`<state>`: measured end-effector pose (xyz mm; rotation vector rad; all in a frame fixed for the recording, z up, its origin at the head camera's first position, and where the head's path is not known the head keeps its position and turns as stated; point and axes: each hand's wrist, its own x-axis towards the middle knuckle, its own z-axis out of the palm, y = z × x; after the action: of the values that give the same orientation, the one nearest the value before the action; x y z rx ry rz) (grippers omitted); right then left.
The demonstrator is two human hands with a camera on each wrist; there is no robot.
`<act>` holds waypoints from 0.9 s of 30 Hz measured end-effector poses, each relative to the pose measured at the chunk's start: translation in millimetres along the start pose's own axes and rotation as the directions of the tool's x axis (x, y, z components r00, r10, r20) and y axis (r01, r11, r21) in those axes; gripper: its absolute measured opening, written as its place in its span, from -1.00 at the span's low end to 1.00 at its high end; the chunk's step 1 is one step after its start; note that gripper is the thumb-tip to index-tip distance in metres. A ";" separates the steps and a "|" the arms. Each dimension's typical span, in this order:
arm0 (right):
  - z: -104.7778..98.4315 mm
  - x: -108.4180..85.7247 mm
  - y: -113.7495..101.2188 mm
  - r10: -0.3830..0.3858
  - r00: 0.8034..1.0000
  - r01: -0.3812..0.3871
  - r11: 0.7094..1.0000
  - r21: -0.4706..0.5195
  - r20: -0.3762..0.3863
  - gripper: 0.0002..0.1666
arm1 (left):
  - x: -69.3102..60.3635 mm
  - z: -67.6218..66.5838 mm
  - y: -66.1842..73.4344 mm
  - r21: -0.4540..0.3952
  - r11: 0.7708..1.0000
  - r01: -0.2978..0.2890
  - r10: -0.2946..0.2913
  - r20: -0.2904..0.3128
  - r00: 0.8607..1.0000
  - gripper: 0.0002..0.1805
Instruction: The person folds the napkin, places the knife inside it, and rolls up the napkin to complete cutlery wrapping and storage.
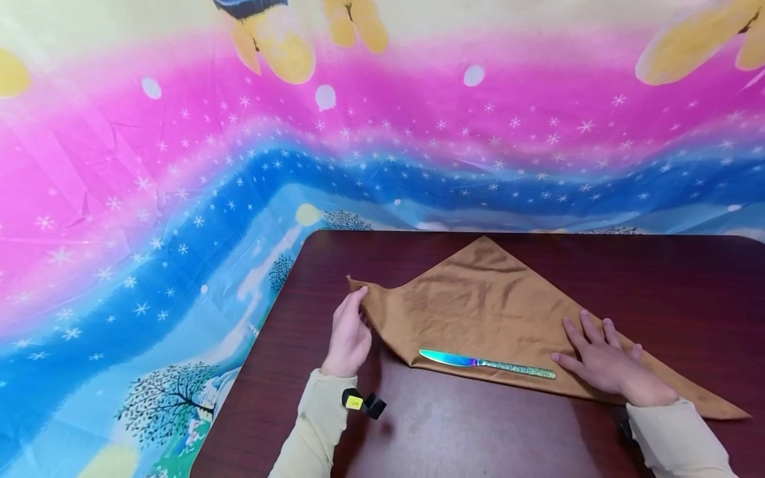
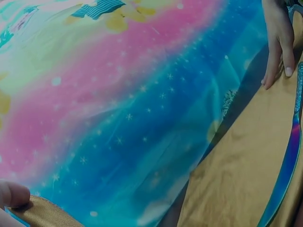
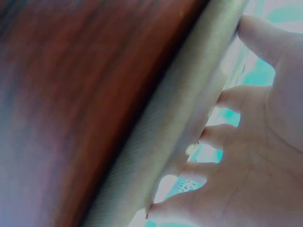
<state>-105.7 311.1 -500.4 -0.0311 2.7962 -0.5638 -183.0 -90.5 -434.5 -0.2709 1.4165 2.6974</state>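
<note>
A brown cloth [image 1: 478,299], folded to a triangle with its peak toward the far edge, lies on the dark table. On its near part rests a rainbow-coloured knife [image 1: 514,367], blade to the left. My left hand [image 1: 349,338] pinches the cloth's left corner, which is lifted; the left wrist view shows thumb and cloth [image 2: 47,213] at the bottom left. My right hand [image 1: 603,362] lies with spread fingers on the cloth's right part, right of the knife handle. In the right wrist view the fingertips of that hand [image 3: 246,142] touch the cloth [image 3: 175,109].
The dark wooden table [image 1: 478,431] extends around the cloth. Behind it and to the left hangs a printed fabric backdrop [image 1: 382,126] in pink and blue. A black band with a yellow-marked device [image 1: 354,399] is at my left wrist.
</note>
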 end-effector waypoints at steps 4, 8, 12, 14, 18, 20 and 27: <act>-0.2 -0.5 -1.0 -0.003 1.000 0.003 1.000 -0.008 -0.015 0.13 | -0.1 6.1 -0.4 -0.001 1.000 -0.010 0.010 0.015 1.000 -0.90; -0.6 -0.4 -1.2 -0.005 1.000 0.005 1.000 -0.011 -0.019 0.13 | 0.0 11.8 -1.0 0.007 1.000 -0.003 0.003 0.023 1.000 -0.89; -0.3 -0.3 -0.7 -0.004 1.000 0.004 1.000 -0.012 -0.021 0.14 | -0.8 15.4 -2.3 0.054 0.998 0.013 -0.015 0.035 0.999 -0.83; 0.0 -0.3 -0.6 -0.003 1.000 0.003 1.000 -0.013 -0.021 0.14 | -1.6 16.6 -3.2 0.082 0.996 0.019 -0.023 0.046 0.999 -0.79; 0.4 -0.6 -0.6 -0.004 1.000 0.004 1.000 -0.012 -0.021 0.14 | -4.3 18.7 -4.1 0.112 0.993 0.019 -0.027 0.069 0.997 -0.71; 0.3 -1.0 -0.7 -0.004 1.000 0.004 1.000 -0.008 -0.020 0.14 | -5.8 20.0 -4.2 0.112 0.993 0.021 -0.030 0.076 0.997 -0.71; 0.6 -2.2 -1.6 -0.003 1.000 0.003 1.000 0.005 -0.018 0.14 | -9.5 27.0 -5.2 0.150 0.989 0.009 -0.023 0.091 0.996 -0.75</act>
<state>-103.5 309.6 -499.8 -0.0289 2.8130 -0.5741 -176.0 -65.3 -421.8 -0.1442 1.5714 2.5386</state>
